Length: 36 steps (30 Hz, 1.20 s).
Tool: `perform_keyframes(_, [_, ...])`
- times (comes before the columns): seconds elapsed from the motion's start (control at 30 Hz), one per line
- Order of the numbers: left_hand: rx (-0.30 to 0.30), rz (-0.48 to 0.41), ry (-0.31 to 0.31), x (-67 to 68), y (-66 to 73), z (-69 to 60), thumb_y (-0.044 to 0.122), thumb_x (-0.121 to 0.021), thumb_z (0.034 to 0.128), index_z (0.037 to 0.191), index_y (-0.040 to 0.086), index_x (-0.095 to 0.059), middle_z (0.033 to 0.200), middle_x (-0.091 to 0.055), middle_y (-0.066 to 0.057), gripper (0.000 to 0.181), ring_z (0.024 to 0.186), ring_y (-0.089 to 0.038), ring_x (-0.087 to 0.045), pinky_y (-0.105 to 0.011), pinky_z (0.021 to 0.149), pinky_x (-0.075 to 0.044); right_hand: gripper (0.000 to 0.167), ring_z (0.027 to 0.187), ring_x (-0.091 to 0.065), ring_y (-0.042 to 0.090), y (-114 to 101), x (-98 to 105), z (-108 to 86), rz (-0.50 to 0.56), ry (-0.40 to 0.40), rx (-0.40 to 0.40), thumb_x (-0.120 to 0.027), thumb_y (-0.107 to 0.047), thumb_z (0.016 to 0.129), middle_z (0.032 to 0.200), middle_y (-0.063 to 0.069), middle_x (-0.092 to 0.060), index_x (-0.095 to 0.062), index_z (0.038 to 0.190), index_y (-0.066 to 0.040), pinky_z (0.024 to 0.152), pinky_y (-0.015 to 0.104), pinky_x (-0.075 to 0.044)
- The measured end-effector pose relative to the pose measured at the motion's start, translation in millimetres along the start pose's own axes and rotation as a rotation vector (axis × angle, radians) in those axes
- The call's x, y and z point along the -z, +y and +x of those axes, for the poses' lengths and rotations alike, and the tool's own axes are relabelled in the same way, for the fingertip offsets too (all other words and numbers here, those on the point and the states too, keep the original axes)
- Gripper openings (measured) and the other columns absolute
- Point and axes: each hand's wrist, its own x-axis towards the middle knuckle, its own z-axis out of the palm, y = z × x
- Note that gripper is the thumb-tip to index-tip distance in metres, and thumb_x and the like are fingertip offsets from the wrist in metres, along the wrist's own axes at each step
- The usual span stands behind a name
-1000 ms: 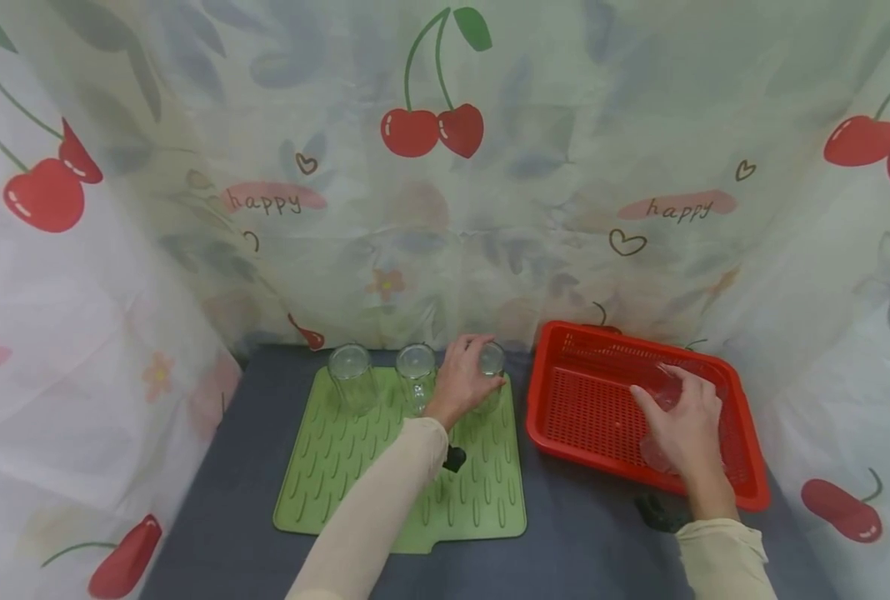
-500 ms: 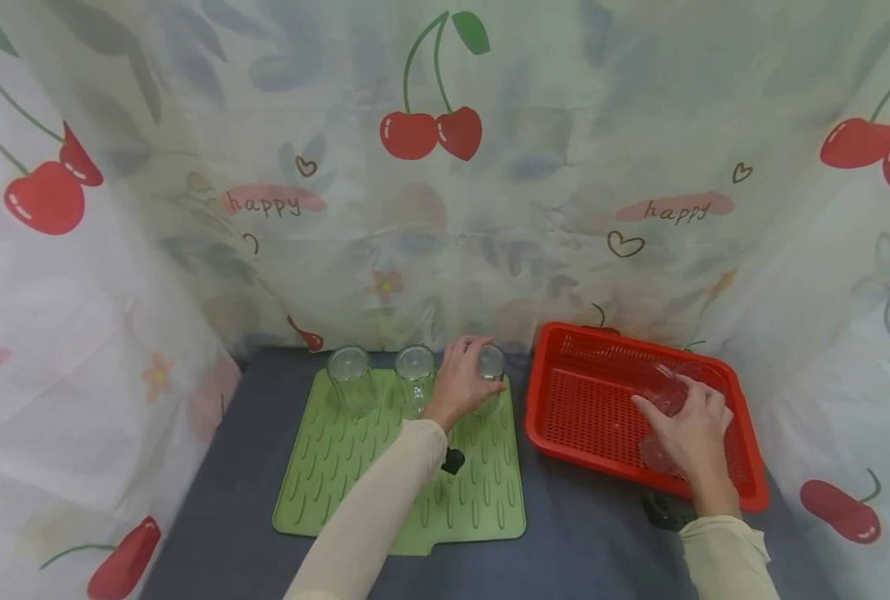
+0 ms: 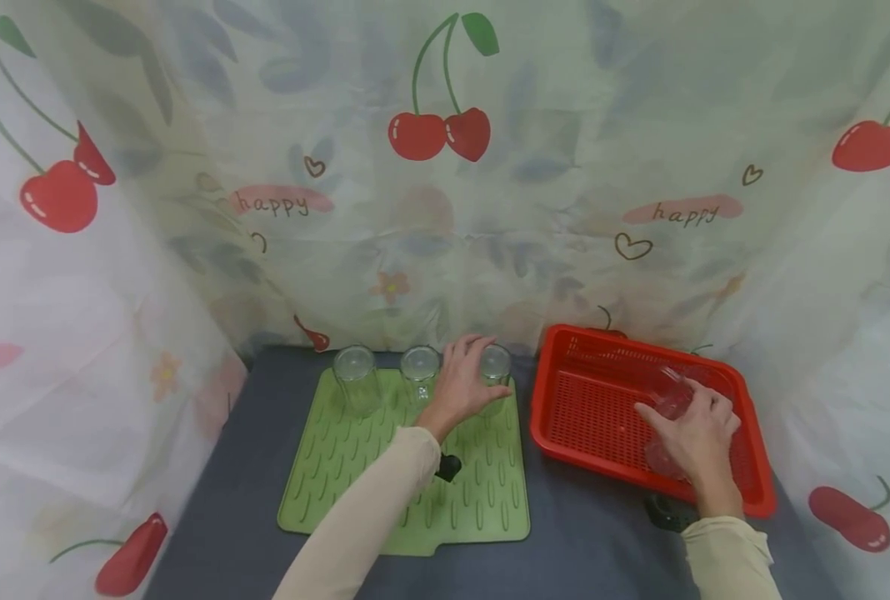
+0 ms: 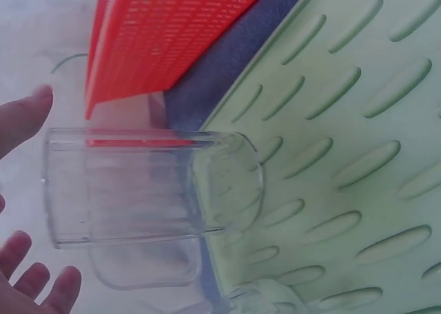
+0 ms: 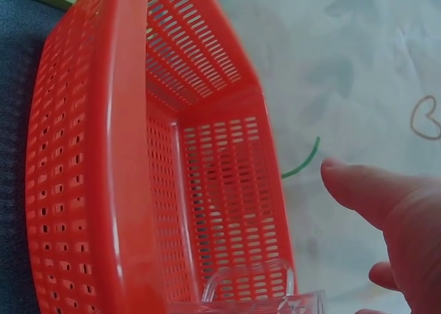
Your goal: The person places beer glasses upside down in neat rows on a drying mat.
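Note:
Three clear glasses stand upside down along the back of a green ridged mat: the left glass, the middle glass and the right glass. My left hand is spread round the right glass; in the left wrist view a gap shows between thumb, fingers and that glass. My right hand hovers over the right part of a red basket, thumb and fingers apart above a clear glass. The right wrist view shows the thumb free of the glass.
Another clear glass lies in the basket below my right hand. A patterned curtain stands behind and at both sides of the dark table. The basket is just right of the mat.
My right hand has shifted slightly down and right over the basket, and the glass by its fingers shows more. My left hand has stayed nearly in place. The head view has shifted slightly.

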Motion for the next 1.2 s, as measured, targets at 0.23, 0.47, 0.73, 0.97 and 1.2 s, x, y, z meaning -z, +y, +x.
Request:
perform_keyframes(0.23, [-0.028,-0.028,0.023,8.0,6.1,-8.1,0.043,-0.09,0.0756,0.152,0.03,-0.046,0.159,-0.039,0.0,0.089,0.145,-0.025,-0.037,-0.05,0.11,-0.048,0.104,0.135,-0.017,0.057,3.9,-2.0,2.4,-0.015,-0.017,-0.019,-0.073,-0.053,0.089,0.154,0.04,-0.017,-0.018,0.158,0.003,0.101,0.074,-0.03])
perform_keyframes(0.47, [-0.039,-0.12,0.042,17.2,11.2,-20.2,0.041,-0.09,0.0758,0.15,0.035,-0.046,0.155,-0.042,0.004,0.087,0.143,-0.023,-0.039,-0.049,0.109,-0.048,0.101,0.137,-0.019,0.055,4.5,0.4,2.8,-0.026,0.027,-0.037,-0.076,-0.045,0.087,0.155,0.038,-0.019,-0.021,0.158,0.001,0.102,0.074,-0.031])
perform_keyframes(0.73, [-0.056,-0.22,0.047,28.8,12.0,-34.1,0.038,-0.09,0.0765,0.151,0.032,-0.048,0.155,-0.044,0.005,0.086,0.146,-0.023,-0.038,-0.053,0.114,-0.044,0.101,0.142,-0.016,0.055,12.8,5.1,4.7,-0.018,0.047,-0.079,-0.078,-0.039,0.086,0.156,0.038,-0.018,-0.019,0.159,-0.001,0.111,0.078,-0.02])
perform_keyframes(0.97, [-0.072,-0.268,0.023,35.6,10.4,-45.6,0.042,-0.088,0.0788,0.151,0.033,-0.046,0.155,-0.044,0.006,0.084,0.144,-0.021,-0.039,-0.052,0.111,-0.046,0.105,0.141,-0.016,0.057,22.8,2.9,6.7,-0.027,0.015,-0.1,-0.078,-0.041,0.085,0.156,0.04,-0.017,-0.016,0.16,-0.002,0.111,0.079,-0.017])
perform_keyframes(1.2, [-0.057,-0.358,0.006,39.8,13.2,-55.3,0.04,-0.088,0.079,0.15,0.045,-0.042,0.154,-0.043,0.007,0.085,0.133,-0.024,-0.048,-0.043,0.102,-0.052,0.104,0.143,-0.012,0.056,27.9,1.9,10.4,-0.009,-0.018,-0.119,-0.077,-0.039,0.087,0.159,0.037,-0.011,-0.015,0.16,0.0,0.109,0.08,-0.024])
